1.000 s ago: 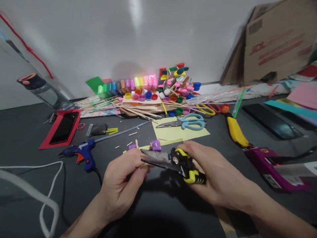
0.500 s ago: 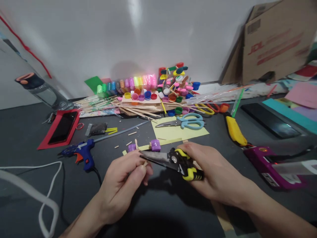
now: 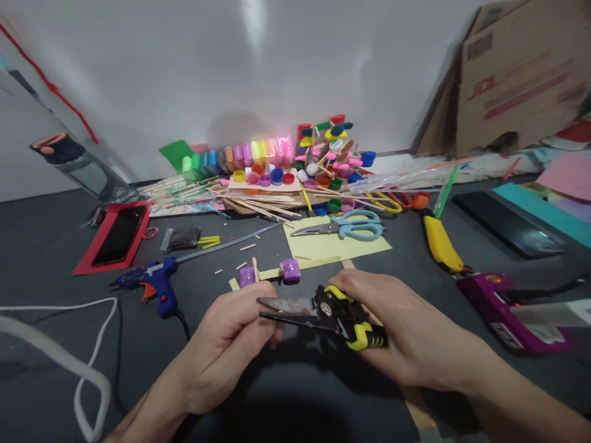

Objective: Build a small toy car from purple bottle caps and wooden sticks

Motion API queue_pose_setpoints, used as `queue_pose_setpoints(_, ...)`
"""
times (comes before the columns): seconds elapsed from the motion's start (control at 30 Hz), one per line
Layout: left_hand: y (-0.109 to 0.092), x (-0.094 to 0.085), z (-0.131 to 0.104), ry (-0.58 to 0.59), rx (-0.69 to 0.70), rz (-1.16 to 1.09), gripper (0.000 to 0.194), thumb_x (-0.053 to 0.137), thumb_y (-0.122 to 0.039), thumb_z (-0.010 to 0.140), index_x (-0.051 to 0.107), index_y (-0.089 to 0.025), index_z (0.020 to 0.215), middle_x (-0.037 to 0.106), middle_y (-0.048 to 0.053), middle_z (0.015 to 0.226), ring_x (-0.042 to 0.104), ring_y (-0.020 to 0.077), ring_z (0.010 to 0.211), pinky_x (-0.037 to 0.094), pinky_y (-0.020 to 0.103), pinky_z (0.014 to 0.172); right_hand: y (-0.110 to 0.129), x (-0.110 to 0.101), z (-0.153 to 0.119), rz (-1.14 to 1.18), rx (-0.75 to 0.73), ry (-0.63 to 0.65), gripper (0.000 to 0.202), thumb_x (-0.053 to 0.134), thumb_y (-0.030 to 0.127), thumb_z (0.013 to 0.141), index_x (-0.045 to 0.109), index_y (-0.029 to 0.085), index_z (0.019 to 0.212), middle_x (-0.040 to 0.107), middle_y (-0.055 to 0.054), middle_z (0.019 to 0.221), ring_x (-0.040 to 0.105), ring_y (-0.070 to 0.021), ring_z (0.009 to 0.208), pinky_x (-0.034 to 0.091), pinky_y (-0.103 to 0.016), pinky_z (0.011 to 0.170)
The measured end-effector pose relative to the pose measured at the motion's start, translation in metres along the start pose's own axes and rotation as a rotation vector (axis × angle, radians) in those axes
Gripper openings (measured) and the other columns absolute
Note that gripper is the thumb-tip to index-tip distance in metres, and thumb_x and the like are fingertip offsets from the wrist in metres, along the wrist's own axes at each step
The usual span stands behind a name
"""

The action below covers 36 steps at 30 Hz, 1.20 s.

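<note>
My right hand (image 3: pixel 397 326) is wrapped round the yellow-and-black handles of a pair of cutters (image 3: pixel 327 311), whose blades point left and stand slightly apart. The blade tips reach the fingers of my left hand (image 3: pixel 231 344). That hand is closed, thumb against fingers; whatever it pinches is hidden now. Just beyond it lie two purple pieces, one on the left (image 3: pixel 248 276) with a small wooden stick upright beside it, the other on the right (image 3: pixel 290 269). A pale yellow strip (image 3: pixel 269 274) shows between them.
Blue-handled scissors (image 3: pixel 360 225) lie on yellow paper (image 3: pixel 323 251). On the left are a blue glue gun (image 3: pixel 161 286), a phone (image 3: pixel 119 235) on red paper and a bottle (image 3: pixel 83 169). Wooden sticks (image 3: pixel 263 200) and paint pots lie behind, a yellow knife (image 3: pixel 441 243) on the right.
The small stick end between my left fingertips no longer shows. The cutter handles have tilted slightly down and right, and the blades lie a little lower. The view has shifted slightly.
</note>
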<state>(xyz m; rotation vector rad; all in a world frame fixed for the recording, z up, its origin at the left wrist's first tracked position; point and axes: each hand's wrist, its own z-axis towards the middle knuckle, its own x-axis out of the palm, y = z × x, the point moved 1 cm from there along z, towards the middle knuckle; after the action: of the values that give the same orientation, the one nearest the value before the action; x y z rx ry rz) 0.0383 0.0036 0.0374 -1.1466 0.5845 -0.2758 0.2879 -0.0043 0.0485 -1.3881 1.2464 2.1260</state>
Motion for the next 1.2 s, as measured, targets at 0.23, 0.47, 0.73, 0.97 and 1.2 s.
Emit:
queue_pose_setpoints(0.23,0.0017,0.0012,-0.0030,-0.039,-0.005,-0.031,0.025,0.044,-0.021,0.100,0.059,-0.020,0.080,0.061,0.003,0.073,0.058,0.0162,0.068,0.045,0.029,0.064,0.0014,0.0003,0.0000,-0.003,0.001,-0.039,0.025,0.052,0.010,0.068,0.054,0.022,0.090,0.063,-0.003,0.075,0.060,-0.0204,0.065,0.047,-0.031,0.061)
queue_pose_setpoints(0.47,-0.0002,-0.0006,-0.0013,-0.061,0.058,0.018,0.022,0.045,-0.018,0.101,0.062,-0.021,0.087,0.063,0.003,0.076,0.059,0.0158,0.073,0.045,0.028,0.068,0.0028,0.0026,0.0035,0.017,-0.030,-0.079,0.028,0.055,0.015,0.072,0.055,0.020,0.099,0.069,-0.009,0.092,0.066,-0.0232,0.078,0.051,-0.031,0.066)
queue_pose_setpoints(0.73,-0.0013,-0.0015,0.0008,-0.022,0.025,0.003,0.025,0.042,-0.019,0.101,0.059,-0.020,0.083,0.058,0.002,0.075,0.055,0.0150,0.071,0.041,0.029,0.065,0.0005,0.0008,0.0008,0.001,-0.016,-0.015,0.028,0.053,0.012,0.071,0.057,0.018,0.098,0.067,-0.008,0.088,0.064,-0.0237,0.078,0.050,-0.034,0.068)
queue_pose_setpoints(0.97,-0.0027,-0.0003,-0.0009,-0.039,0.012,-0.017,0.024,0.044,-0.021,0.101,0.060,-0.021,0.083,0.059,0.000,0.075,0.056,0.0132,0.070,0.041,0.026,0.066,0.0005,0.0023,0.0020,-0.020,-0.049,-0.072,0.023,0.049,0.011,0.071,0.055,0.019,0.092,0.063,-0.005,0.077,0.060,-0.0215,0.067,0.047,-0.032,0.061)
queue_pose_setpoints(1.2,-0.0021,-0.0007,0.0000,-0.094,0.025,0.009,0.021,0.048,-0.020,0.100,0.064,-0.021,0.086,0.061,-0.001,0.075,0.054,0.0118,0.068,0.040,0.025,0.064,-0.0012,0.0045,0.0038,-0.005,-0.055,-0.081,0.025,0.055,0.016,0.074,0.055,0.019,0.098,0.065,-0.007,0.087,0.062,-0.0226,0.074,0.050,-0.033,0.066)
